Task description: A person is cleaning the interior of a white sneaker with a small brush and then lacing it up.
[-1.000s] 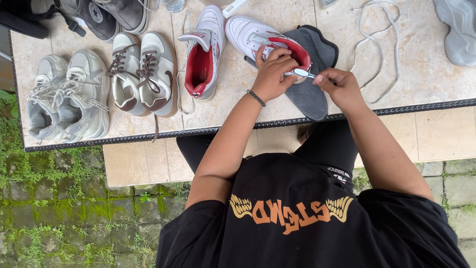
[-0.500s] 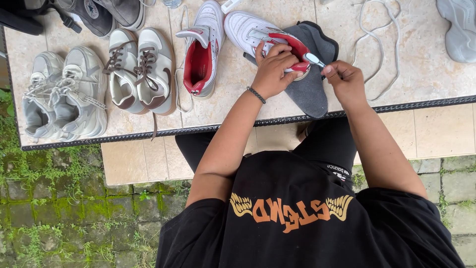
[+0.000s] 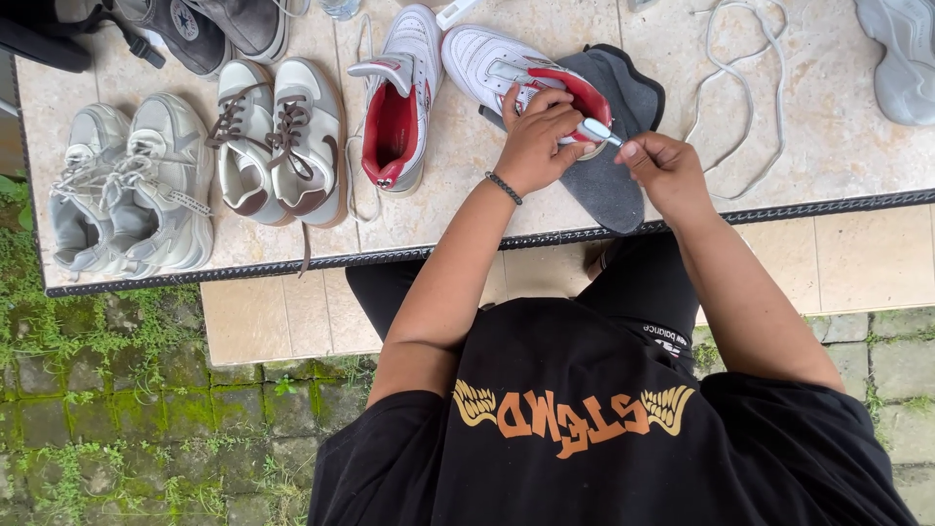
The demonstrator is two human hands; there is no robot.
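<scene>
Head view, looking down on tiled table (image 3: pixel 838 117). Left hand (image 3: pixel 536 136) clamped over heel of white shoe (image 3: pixel 506 63) with red lining, near middle of near edge, resting on grey insole (image 3: pixel 623 146). Long axis of shoe running from heel under left hand away toward far edge, toe pointing up-left. Right hand (image 3: pixel 667 166) closed narrow around small white pen-like tool (image 3: pixel 596 129), tip touching heel collar just beside left fingers. Right hand nearer to tool; left nearer to shoe body. Matching shoe (image 3: pixel 399 97) just left, upright. Loose lace (image 3: pixel 740 88) near right edge. Brown-trimmed pair (image 3: pixel 278 136) and grey pair (image 3: pixel 127 185) toward left edge.
</scene>
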